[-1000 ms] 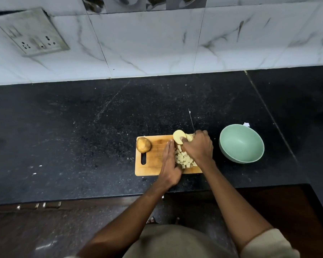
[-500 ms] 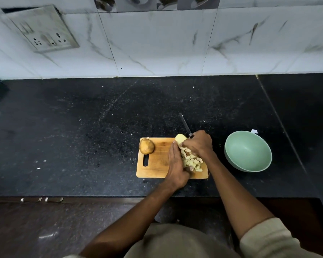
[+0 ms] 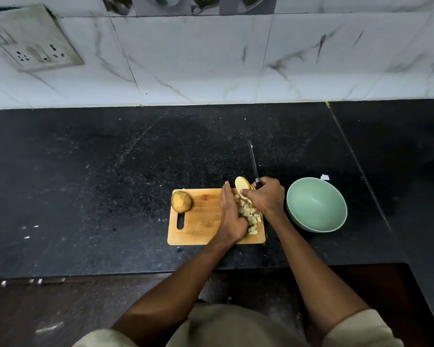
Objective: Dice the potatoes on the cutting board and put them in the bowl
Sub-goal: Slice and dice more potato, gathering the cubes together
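Note:
A wooden cutting board lies on the black counter. A whole unpeeled potato sits at its left end. A pile of diced potato lies at the right end. My left hand has straight fingers set edge-on against the left side of the pile. My right hand grips a knife whose blade points away toward the wall, and its thumb presses a pale potato slice. An empty green bowl stands just right of the board.
The tiled wall rises behind the counter, with a socket plate at upper left. A small white scrap lies behind the bowl. The counter's front edge runs below the board.
My left hand has stayed against the diced pile while my right hand shifted slightly over it. The knife blade swung a little, and the view moved closer.

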